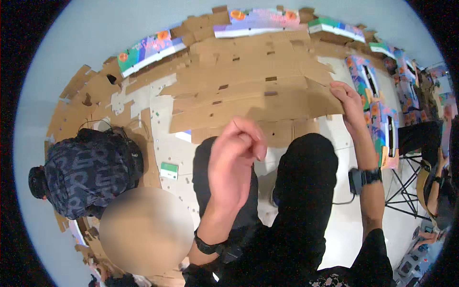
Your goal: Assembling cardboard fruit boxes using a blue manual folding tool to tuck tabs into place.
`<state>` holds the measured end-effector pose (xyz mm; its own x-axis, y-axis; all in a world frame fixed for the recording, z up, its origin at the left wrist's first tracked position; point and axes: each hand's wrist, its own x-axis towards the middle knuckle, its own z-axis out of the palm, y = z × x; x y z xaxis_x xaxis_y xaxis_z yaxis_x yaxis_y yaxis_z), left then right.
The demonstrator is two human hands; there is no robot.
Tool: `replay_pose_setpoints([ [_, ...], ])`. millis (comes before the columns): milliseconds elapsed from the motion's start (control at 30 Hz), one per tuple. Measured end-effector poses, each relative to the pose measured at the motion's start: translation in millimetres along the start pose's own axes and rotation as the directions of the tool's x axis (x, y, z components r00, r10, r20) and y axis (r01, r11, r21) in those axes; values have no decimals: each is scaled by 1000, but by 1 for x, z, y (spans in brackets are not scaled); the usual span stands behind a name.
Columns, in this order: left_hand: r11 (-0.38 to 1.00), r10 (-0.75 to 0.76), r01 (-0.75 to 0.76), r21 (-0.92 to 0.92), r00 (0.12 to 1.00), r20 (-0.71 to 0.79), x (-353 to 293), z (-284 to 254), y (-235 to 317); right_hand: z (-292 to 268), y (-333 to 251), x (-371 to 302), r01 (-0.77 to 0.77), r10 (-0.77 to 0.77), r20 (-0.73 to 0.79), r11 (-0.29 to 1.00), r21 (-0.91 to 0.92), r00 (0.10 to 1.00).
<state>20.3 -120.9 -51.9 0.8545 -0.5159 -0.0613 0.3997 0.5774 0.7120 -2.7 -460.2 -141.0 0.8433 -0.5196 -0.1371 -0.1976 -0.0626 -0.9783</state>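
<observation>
My right hand (348,103) is closed on the right corner of a large flat brown cardboard sheet (291,103), thumb and fingers pinching its edge. The sheet has several small rectangular slots and torn edges, and lies over other cardboard in front of my knees. In front of my left knee, my left hand (235,165) is raised with its fingers curled in, slightly smeared by motion. No thing shows in it, and it seems apart from the cardboard. Each wrist bears a black band; the right one (366,178) has a small box with a cable.
Colourful printed cartons (265,20) stand along the far wall, more cartons (388,129) at right. A dark patterned jacket or bag (93,172) is at left, beside a blurred round patch. A green-and-white box (169,170) lies on the floor. A black folding stand (406,191) and another person's arms are far right.
</observation>
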Motion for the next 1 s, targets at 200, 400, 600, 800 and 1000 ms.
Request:
replay_pose_setpoints([
  [200,725,103,-214,654,973,205,-78,-1,-17,52,-113,-166,312,-307,-52,935,169,950],
  [400,102,749,-409,907,631,200,-142,-9,-22,123,-103,-298,331,-390,123,881,337,912],
  [600,-221,515,-425,878,714,475,-145,-12,34,150,-72,-352,252,-378,316,893,372,870],
  [800,-99,400,-652,751,665,631,-144,-29,29,98,-40,-362,224,-346,420,923,313,839],
  [1000,174,392,-569,804,789,473,-183,-55,19,-21,30,-344,-172,248,-267,945,278,931],
])
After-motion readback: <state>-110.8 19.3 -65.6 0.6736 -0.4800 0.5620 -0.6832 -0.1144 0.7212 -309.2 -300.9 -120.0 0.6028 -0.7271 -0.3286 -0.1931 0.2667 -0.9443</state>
